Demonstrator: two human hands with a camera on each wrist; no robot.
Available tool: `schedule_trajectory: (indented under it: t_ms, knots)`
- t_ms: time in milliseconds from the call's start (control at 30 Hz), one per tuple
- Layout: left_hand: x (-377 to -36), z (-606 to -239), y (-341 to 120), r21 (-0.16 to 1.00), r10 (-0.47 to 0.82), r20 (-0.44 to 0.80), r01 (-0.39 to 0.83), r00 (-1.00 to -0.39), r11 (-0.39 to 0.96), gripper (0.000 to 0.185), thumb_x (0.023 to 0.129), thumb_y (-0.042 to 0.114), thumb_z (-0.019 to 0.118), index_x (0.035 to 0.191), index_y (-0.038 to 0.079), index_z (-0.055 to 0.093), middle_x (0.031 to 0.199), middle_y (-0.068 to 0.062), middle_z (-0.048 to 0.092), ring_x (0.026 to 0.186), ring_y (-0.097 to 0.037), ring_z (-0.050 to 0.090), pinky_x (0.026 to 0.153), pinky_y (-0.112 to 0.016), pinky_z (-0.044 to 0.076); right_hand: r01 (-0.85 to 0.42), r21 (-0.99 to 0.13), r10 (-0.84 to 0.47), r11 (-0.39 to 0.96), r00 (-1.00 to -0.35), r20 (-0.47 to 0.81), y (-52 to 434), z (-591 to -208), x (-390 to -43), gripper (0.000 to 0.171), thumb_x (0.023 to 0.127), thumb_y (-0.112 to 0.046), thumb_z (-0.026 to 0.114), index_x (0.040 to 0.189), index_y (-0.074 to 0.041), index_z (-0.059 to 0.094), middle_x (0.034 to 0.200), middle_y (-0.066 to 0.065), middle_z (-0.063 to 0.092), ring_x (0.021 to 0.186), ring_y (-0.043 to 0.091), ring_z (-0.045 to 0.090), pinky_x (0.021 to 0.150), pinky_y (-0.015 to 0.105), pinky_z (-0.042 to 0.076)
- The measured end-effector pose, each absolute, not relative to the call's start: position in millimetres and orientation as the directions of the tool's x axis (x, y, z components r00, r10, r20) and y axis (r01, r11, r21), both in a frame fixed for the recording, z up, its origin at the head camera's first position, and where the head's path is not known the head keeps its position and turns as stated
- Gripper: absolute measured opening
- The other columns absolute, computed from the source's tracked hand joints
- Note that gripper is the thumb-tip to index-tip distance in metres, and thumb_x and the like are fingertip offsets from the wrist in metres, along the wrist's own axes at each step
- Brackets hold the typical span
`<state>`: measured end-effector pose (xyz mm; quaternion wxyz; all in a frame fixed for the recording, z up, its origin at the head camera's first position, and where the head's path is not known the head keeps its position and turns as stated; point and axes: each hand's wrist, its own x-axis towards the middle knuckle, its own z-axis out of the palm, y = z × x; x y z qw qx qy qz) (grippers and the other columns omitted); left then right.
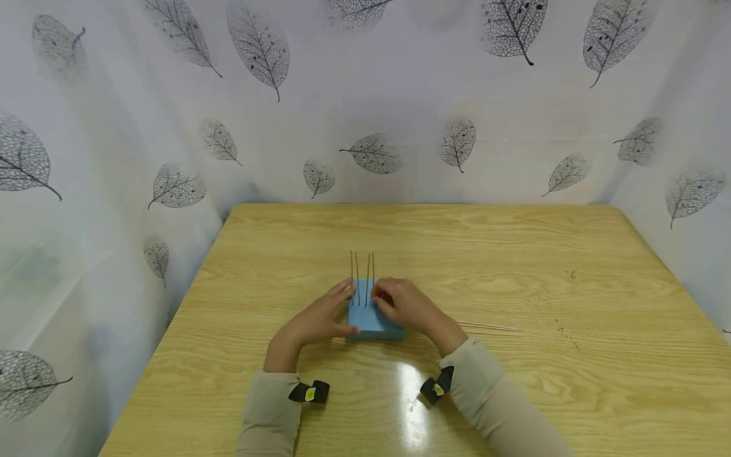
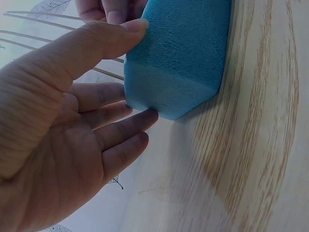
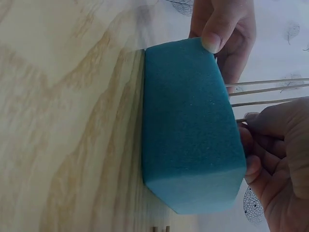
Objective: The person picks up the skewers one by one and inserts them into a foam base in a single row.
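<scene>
A light blue foam block (image 1: 374, 325) lies on the table, with several thin wooden sticks (image 3: 270, 90) standing upright in its top. My left hand (image 1: 320, 320) holds the block at its left side. Its thumb (image 2: 133, 26) presses the near top edge while the fingers touch the left end and far side. My right hand (image 1: 405, 306) is over the block's right part, pinching a thin wooden stick (image 3: 241, 120) low down by the foam between thumb and finger. Part of that stick is hidden behind the fingers.
More thin sticks (image 1: 491, 327) lie flat on the wooden table (image 1: 571, 273), right of the block and partly behind my right wrist. A white curtain (image 1: 400, 89) with a leaf print hangs behind and beside the table. Both wrists wear black straps.
</scene>
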<state>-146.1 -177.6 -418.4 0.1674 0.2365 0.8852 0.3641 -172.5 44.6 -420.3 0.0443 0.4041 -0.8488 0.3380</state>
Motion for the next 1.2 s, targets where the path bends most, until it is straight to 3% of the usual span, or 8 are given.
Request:
schedule_trajectory:
  t_ms: [600, 967, 1200]
  knots:
    - [-145, -419, -175, 0.722, 0.528, -0.142, 0.278, -0.837, 0.634, 0.083, 0.083, 0.023, 0.075, 0.148, 0.000, 0.027, 0.157, -0.013, 0.011, 0.142, -0.034, 0.014, 0.111, -0.052, 0.023, -0.696, -0.576, -0.617, 0.429, -0.692, 0.376, 48, -424, -169, 0.007, 0.089, -0.004, 0.063, 0.092, 0.000, 0.068, 0.085, 0.008, 0.069, 0.071, 0.012, 0.062, 0.062, 0.020, 0.051]
    - [-146, -417, -174, 0.703, 0.530, -0.132, 0.298, -0.837, 0.646, 0.084, 0.082, 0.025, 0.075, 0.147, -0.001, 0.029, 0.157, -0.014, 0.013, 0.141, -0.035, 0.017, 0.110, -0.052, 0.024, -0.747, -0.555, -0.583, 0.365, -0.648, 0.489, 67, -421, -169, 0.010, 0.085, 0.001, 0.067, 0.094, 0.003, 0.068, 0.084, 0.009, 0.067, 0.065, 0.011, 0.056, 0.057, 0.021, 0.048]
    - [-146, -418, -174, 0.701, 0.535, -0.135, 0.301, -0.834, 0.646, 0.085, 0.081, 0.025, 0.076, 0.147, -0.001, 0.028, 0.157, -0.014, 0.012, 0.141, -0.036, 0.016, 0.110, -0.052, 0.023, -0.736, -0.577, -0.571, 0.354, -0.659, 0.490, 82, -422, -167, 0.009, 0.085, 0.003, 0.066, 0.093, 0.003, 0.068, 0.080, 0.006, 0.065, 0.063, 0.007, 0.051, 0.054, 0.021, 0.045]
